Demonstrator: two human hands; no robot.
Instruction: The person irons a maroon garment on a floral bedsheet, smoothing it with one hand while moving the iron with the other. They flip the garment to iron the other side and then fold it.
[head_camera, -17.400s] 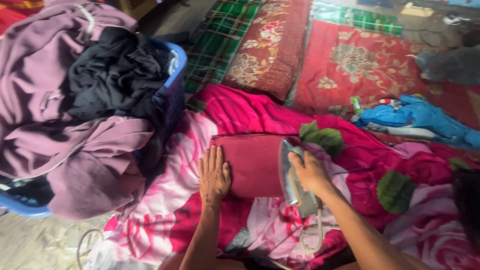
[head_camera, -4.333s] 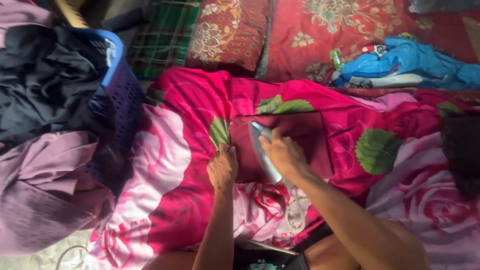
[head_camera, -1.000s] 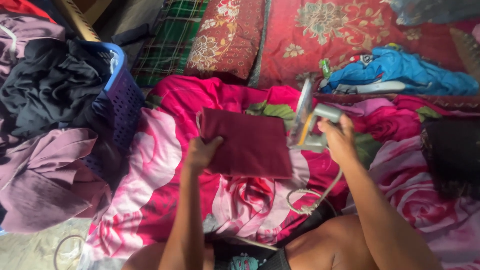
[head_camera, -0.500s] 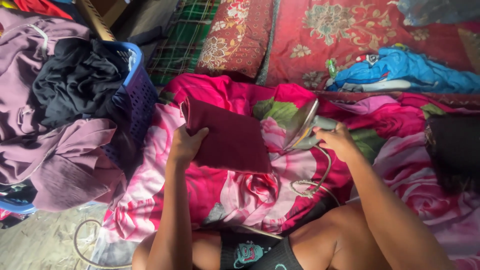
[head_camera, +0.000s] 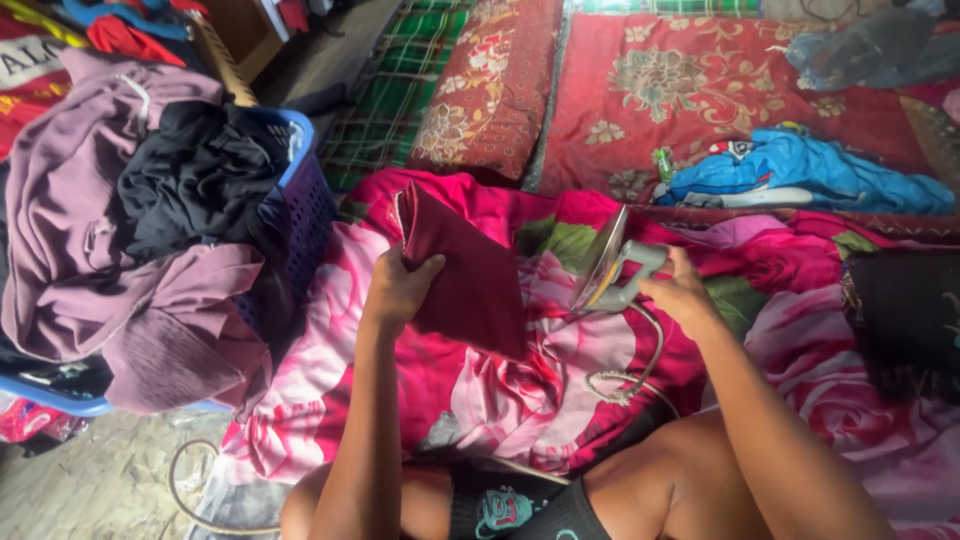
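My left hand grips a folded maroon cloth by its left edge and holds it lifted and tilted above the pink rose-print blanket. My right hand holds a grey clothes iron by its handle, stood up on its heel with the metal soleplate facing left. The iron's cord coils on the blanket below it.
A blue laundry basket heaped with mauve and black clothes stands at the left. A red floral pillow and red floral mat lie beyond, with blue clothing on the mat. A dark cloth sits at the right.
Earlier I pressed the maroon cloth flat with the iron. Since then my left hand lifted the folded cloth and moved it left, while my right hand stood the iron upright.
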